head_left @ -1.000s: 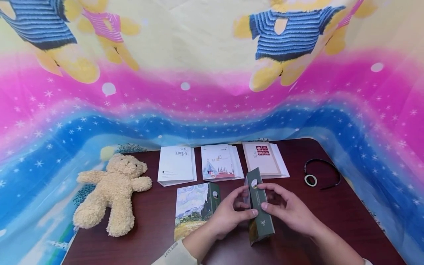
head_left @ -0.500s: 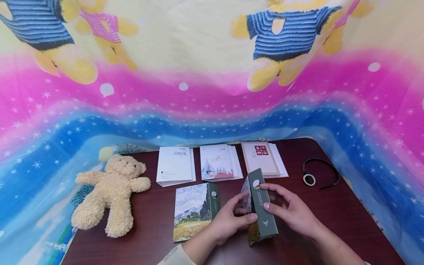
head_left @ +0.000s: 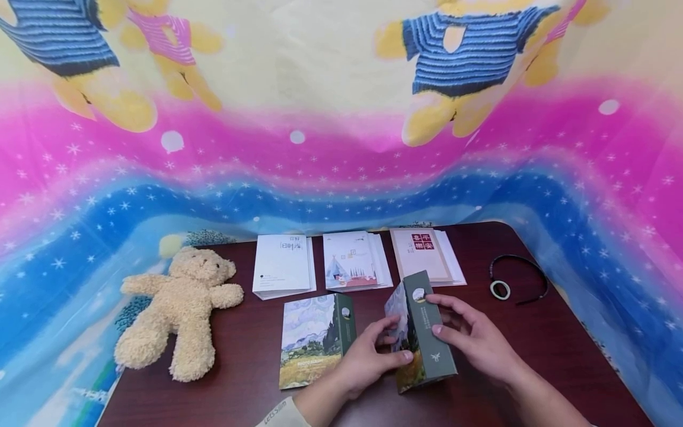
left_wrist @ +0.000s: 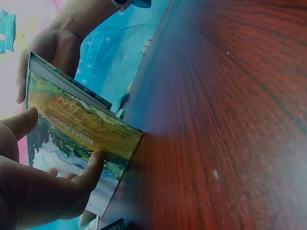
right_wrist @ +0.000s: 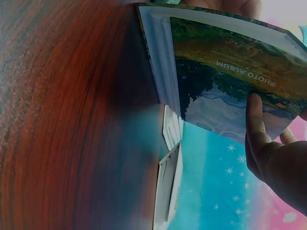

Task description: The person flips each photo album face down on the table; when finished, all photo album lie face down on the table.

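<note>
A green-spined photo album (head_left: 424, 344) stands upright on the table, its spine facing me and its painted front cover toward the left. My left hand (head_left: 368, 359) holds it from the left, thumb and fingertips on the front cover. From the right, my right hand (head_left: 475, 338) grips it, with thumb and index finger at the spine. The left wrist view shows the album's cover (left_wrist: 76, 127) with "PHOTO ALBUM" lettering and page edges beside it. A matching photo album (head_left: 309, 338) lies by my left hand, partly covered by the forearm.
Along the back stand a white album (head_left: 280, 267), an album with a tent picture (head_left: 349, 264) and a beige album with red squares (head_left: 421, 255). A teddy bear (head_left: 187, 314) lies at the left. A black cord with a pale ring (head_left: 500, 290) lies at the right.
The held album has turned and shifted slightly right, showing more of its painted front cover. My right hand has moved right with it; my left hand stays at the cover.
</note>
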